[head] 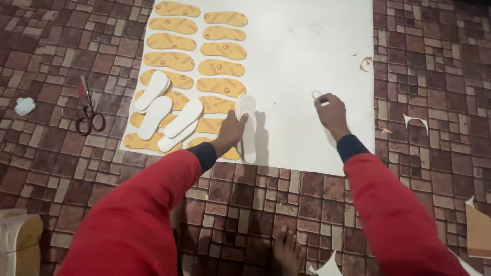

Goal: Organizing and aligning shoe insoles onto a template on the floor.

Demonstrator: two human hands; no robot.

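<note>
A large white sheet (307, 46) lies on the tiled floor. Two columns of yellow insole shapes (171, 42) cover its left part. Three white insole cut-outs (153, 110) rest loosely on the lower yellow ones. My left hand (230, 130) grips a stack of white insoles (249, 128) standing on edge on the sheet. My right hand (331, 113) rests on the bare white area, fingers closed around a small thin tool whose loop-shaped end (316, 94) sticks out above the fingers; what the tool is cannot be told.
Scissors (88, 108) with red blades lie on the brown patterned floor left of the sheet. A crumpled white scrap (24, 106) sits further left. Paper offcuts (414, 121) lie to the right. My bare foot (286, 251) shows at the bottom.
</note>
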